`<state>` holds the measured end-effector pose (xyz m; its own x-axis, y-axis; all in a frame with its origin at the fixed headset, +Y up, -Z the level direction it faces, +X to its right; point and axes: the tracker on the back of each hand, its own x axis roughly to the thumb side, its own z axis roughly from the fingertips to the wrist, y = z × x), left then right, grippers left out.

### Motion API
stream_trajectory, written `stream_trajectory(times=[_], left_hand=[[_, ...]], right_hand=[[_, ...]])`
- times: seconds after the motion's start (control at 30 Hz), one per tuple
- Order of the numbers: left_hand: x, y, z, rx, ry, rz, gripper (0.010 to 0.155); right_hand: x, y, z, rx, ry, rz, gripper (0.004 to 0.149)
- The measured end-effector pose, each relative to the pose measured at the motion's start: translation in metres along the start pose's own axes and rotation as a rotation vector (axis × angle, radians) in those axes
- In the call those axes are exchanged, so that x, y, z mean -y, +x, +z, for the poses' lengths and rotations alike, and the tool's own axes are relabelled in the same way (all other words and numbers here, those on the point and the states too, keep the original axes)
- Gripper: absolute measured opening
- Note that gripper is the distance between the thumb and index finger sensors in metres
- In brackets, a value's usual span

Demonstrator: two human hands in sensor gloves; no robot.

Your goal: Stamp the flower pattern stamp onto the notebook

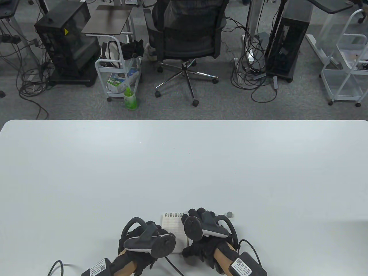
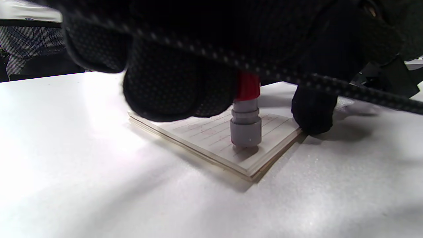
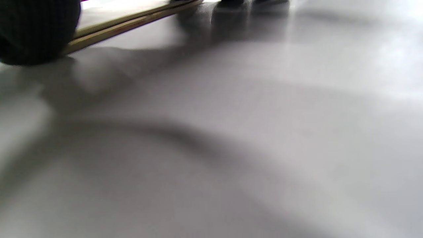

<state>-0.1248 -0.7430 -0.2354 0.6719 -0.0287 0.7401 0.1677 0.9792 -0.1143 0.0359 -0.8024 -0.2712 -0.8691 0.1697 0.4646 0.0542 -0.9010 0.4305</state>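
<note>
We are gripping one stamp [image 2: 245, 127] in our left hand [image 1: 143, 244]: its red top is disappearing up into our closed gloved fingers [image 2: 175, 89], and its grey barrel is standing upright below them with its face pressed on the lined page. Just under those fingers one notebook [image 1: 173, 227] is lying flat, spiral edge on the far side from us. Our right hand [image 1: 208, 235] is resting on the notebook's right side, one fingertip [image 2: 312, 114] touching the table at the notebook's edge; whether this hand's fingers are curled or spread, we cannot tell. In the right wrist view one dark fingertip [image 3: 34, 31] is sitting against the notebook's edge [image 3: 132, 21]. Just beyond our right fingers one small grey cap [image 1: 229, 214] is standing on the white table [image 1: 184, 166]. We are counting two hands, one stamp, one notebook, one cap.
</note>
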Motion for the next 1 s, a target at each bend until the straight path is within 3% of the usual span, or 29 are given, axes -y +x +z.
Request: stream_trajectory(times=[1.0], left_hand=[[0.0036,0.0046,-0.0094,0.006,-0.017,-0.031,0.045]], right_hand=[[-0.0004,-0.0003,-0.0002,0.004,-0.004,-0.007,0.103]])
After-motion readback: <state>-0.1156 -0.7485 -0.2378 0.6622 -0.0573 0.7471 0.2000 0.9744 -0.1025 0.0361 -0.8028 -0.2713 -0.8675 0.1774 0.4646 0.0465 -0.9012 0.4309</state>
